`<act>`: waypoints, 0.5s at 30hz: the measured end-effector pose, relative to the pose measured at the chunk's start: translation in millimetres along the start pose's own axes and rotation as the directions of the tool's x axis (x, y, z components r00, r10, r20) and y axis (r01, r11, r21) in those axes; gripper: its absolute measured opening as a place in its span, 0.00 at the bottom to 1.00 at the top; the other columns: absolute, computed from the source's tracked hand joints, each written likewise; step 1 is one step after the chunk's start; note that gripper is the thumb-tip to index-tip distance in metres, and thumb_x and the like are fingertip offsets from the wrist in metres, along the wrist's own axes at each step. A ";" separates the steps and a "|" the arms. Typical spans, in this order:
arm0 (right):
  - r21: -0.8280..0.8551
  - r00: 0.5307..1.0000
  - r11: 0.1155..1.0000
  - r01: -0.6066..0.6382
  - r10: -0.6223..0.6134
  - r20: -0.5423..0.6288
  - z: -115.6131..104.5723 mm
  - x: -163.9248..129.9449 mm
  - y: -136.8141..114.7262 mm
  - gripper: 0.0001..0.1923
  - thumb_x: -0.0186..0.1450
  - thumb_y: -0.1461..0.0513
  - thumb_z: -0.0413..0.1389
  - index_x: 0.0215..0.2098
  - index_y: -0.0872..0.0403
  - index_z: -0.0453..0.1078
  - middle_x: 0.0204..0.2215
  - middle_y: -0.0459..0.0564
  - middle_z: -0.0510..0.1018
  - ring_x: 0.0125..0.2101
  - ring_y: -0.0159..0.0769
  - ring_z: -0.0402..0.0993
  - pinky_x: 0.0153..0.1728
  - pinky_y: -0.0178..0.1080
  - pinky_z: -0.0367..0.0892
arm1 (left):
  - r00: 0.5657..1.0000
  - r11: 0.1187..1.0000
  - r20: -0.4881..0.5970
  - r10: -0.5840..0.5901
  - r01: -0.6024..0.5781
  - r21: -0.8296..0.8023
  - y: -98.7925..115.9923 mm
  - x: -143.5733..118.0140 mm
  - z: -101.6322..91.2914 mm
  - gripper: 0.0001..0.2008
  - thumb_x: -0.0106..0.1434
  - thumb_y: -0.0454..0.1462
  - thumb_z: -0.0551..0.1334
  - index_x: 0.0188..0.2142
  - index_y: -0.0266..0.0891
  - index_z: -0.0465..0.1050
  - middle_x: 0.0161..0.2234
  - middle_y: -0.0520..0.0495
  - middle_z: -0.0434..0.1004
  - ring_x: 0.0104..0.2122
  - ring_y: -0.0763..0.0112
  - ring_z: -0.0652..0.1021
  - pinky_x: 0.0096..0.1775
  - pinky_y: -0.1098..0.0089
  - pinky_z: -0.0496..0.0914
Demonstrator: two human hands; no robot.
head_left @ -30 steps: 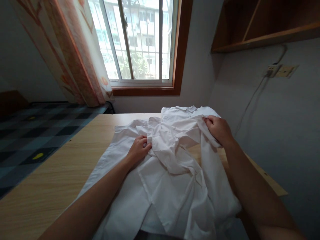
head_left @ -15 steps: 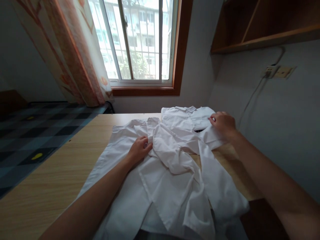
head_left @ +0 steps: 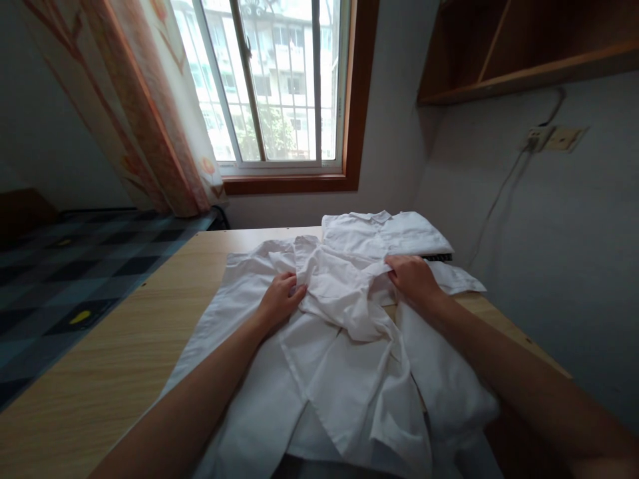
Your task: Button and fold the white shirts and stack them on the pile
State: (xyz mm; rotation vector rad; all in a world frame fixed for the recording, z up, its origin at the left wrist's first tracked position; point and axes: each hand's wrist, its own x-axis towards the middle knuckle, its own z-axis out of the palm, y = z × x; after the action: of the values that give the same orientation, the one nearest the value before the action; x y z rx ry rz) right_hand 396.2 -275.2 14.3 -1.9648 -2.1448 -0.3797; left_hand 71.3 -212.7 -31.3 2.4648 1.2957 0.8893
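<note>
A crumpled white shirt lies spread over the wooden table in front of me. My left hand pinches a fold of its cloth near the middle. My right hand grips the bunched fabric on the right side of the same heap. One sleeve lies stretched out to the right of that hand. Behind the heap, at the table's far edge, rests a second white shirt, folded flat with its collar toward the window.
A window with a patterned curtain stands behind the table. A bed with a dark checked cover is at the left. On the right wall hang a wooden shelf and a socket with a cable.
My right hand let the sleeve down at the far right, then came back left to grip the bunched cloth in the middle. My left hand stayed in place.
</note>
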 end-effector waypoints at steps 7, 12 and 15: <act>0.121 0.947 0.985 -0.123 0.153 -0.283 -22.6 21.8 35.2 0.18 0.66 0.66 0.45 0.51 0.55 0.68 0.48 0.59 0.73 0.44 0.46 0.71 0.41 0.40 0.64 | 0.997 0.997 0.023 0.071 -0.070 -0.046 3.6 0.2 -0.7 0.17 0.65 0.46 0.54 0.28 0.39 0.74 0.40 0.42 0.76 0.44 0.61 0.74 0.52 0.62 0.66; -0.120 0.953 0.992 -0.029 -0.009 -0.302 -51.5 37.3 61.6 0.18 0.69 0.62 0.45 0.53 0.55 0.69 0.45 0.59 0.72 0.36 0.43 0.71 0.33 0.39 0.61 | 0.998 0.998 0.004 0.064 -0.064 -0.012 1.7 -3.8 1.4 0.13 0.65 0.43 0.55 0.40 0.40 0.74 0.44 0.42 0.75 0.48 0.60 0.73 0.54 0.60 0.65; -0.229 0.947 0.972 -0.053 -0.023 -0.321 -61.3 44.6 85.7 0.19 0.70 0.62 0.44 0.54 0.55 0.68 0.45 0.59 0.72 0.35 0.42 0.71 0.29 0.37 0.57 | 0.998 0.997 -0.064 0.011 -0.006 0.073 -2.7 -5.4 4.2 0.17 0.64 0.42 0.56 0.50 0.39 0.70 0.49 0.40 0.73 0.52 0.58 0.70 0.57 0.58 0.63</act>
State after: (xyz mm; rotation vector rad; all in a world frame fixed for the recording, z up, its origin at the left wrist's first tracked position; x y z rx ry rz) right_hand 476.2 -246.3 90.8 -1.8735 -1.9476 -0.9219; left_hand 69.7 -215.1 -38.0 2.5181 1.3636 0.9467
